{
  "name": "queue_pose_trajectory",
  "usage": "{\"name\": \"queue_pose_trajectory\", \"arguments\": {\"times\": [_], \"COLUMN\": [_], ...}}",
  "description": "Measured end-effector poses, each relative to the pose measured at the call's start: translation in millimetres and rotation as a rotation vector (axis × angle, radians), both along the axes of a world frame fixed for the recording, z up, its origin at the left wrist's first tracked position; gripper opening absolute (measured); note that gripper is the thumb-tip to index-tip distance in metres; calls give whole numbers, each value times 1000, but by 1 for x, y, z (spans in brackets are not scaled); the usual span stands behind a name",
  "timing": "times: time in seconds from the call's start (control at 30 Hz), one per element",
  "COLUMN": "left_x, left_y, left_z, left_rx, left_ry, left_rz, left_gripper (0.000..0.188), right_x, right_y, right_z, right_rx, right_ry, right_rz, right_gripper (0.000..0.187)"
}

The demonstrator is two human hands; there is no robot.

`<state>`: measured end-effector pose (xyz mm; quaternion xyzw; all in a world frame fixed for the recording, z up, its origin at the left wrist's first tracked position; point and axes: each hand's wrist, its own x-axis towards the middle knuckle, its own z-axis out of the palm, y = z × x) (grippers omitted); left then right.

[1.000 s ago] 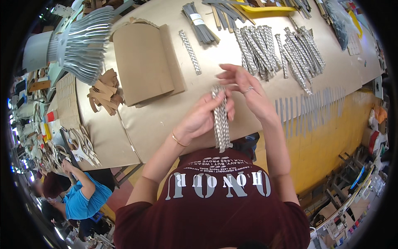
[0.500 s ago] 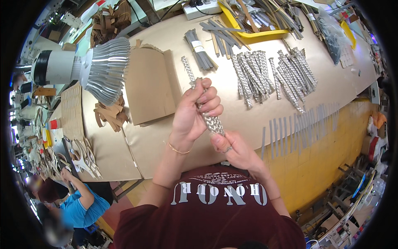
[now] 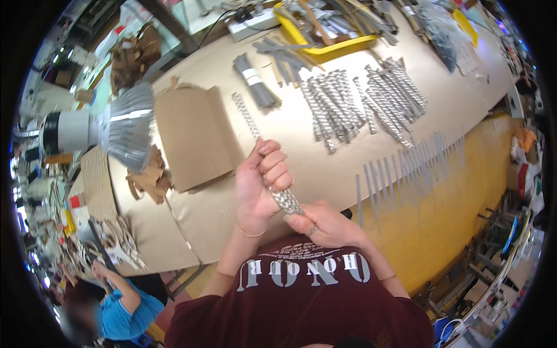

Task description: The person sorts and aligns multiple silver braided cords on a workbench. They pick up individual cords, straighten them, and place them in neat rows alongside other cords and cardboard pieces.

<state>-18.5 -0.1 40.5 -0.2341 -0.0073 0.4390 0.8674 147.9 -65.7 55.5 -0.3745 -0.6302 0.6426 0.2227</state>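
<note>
A silver-and-white braided strap (image 3: 246, 115) runs slantwise through my hands. My left hand (image 3: 260, 182) is wrapped round its middle, and the narrow far part sticks out beyond the fist over the table. Between the two hands the braid shows wider and flatter. With thumb and fingers, my right hand (image 3: 325, 223) pinches the near end close to my chest, and the fingers hide that tip. Similar braided straps lie beyond my hands in two piles, a left pile (image 3: 331, 107) and a right pile (image 3: 394, 98).
Brown card sheets (image 3: 194, 136) lie left of my hands, beside a large ribbed lamp (image 3: 130, 124). A banded bundle of grey strips (image 3: 255, 81) and a yellow tray (image 3: 342, 45) are farther back. Thin grey strips (image 3: 406, 174) line the right table edge. A person in blue (image 3: 130, 310) works at lower left.
Both hands have come nearer my body with the strap. A longer stretch of braid now shows beyond my left fist, and less shows between the hands. The whole view has shifted slightly.
</note>
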Motion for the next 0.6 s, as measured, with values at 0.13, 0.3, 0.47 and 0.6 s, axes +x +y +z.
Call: {"name": "queue_pose_trajectory", "arguments": {"times": [0.13,0.3,0.47,0.6], "left_x": [20,53,76,93], "left_y": [16,63,106,106], "left_z": [-9,-19,-37,-56], "left_rx": [120,462,592,661], "left_ry": [120,837,1449,1816], "left_rz": [69,75,137,193], "left_gripper": [33,32,40,77], "right_x": [9,42,110,161], "right_y": [7,38,63,82], "right_z": [-8,-14,-13,-26], "right_rx": [-36,136,591,481], "right_ry": [7,-281,-1086,-1121], "right_rz": [-135,-394,-799,-899], "right_gripper": [44,41,43,45]}}
